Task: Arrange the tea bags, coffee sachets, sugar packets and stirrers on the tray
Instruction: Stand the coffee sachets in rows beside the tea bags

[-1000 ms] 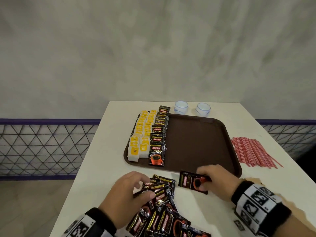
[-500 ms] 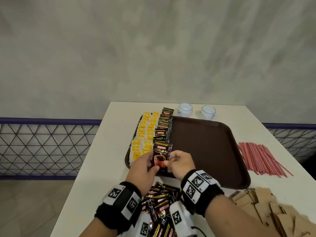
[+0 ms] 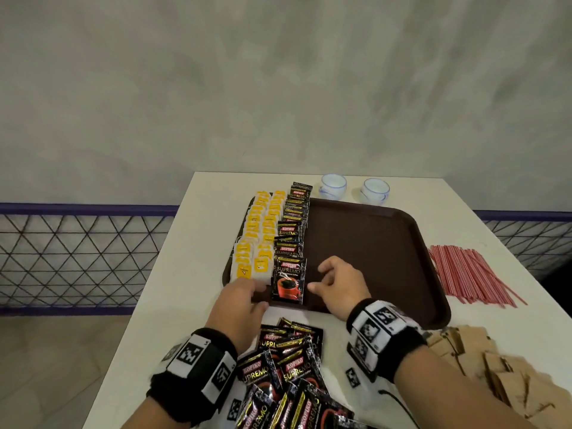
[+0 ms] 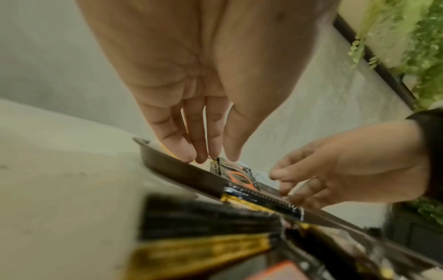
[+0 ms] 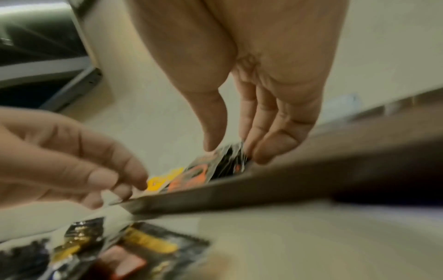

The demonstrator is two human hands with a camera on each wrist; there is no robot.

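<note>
Two hands are seen at the near edge of the tray (image 3: 371, 252), flanking the nearest coffee sachet (image 3: 288, 281). The fingers (image 4: 189, 147) of the left hand (image 3: 238, 301) are extended loosely downward and nothing is held; whether their tips touch the sachet or the tea bag beside it cannot be told. The fingers (image 5: 271, 147) of the right hand (image 3: 340, 284) are likewise relaxed and slightly spread, at 3 o'clock of the sachet; in the right wrist view the tips lie against or just beside its edge, and contact cannot be confirmed. No item is gripped by either hand.

The sachet is found lying flat at the near end of a column of coffee sachets (image 3: 294, 224) that runs toward 12 o'clock along the tray's left part. Two columns of yellow-tagged tea bags (image 3: 258, 243) are laid just beside it at 9 o'clock. The rest of the tray floor, toward 3 o'clock, is bare.

A loose heap of coffee sachets (image 3: 288, 366) is noted on the white surface (image 3: 185, 274) at 6 o'clock of the tray, between the wrists. Brown sugar packets (image 3: 501, 366) are piled at 4 o'clock, and red stirrers (image 3: 470, 274) are spread at 3 o'clock, off the tray. Two white cups (image 3: 354, 188) stand at 12 o'clock beyond the far rim.
</note>
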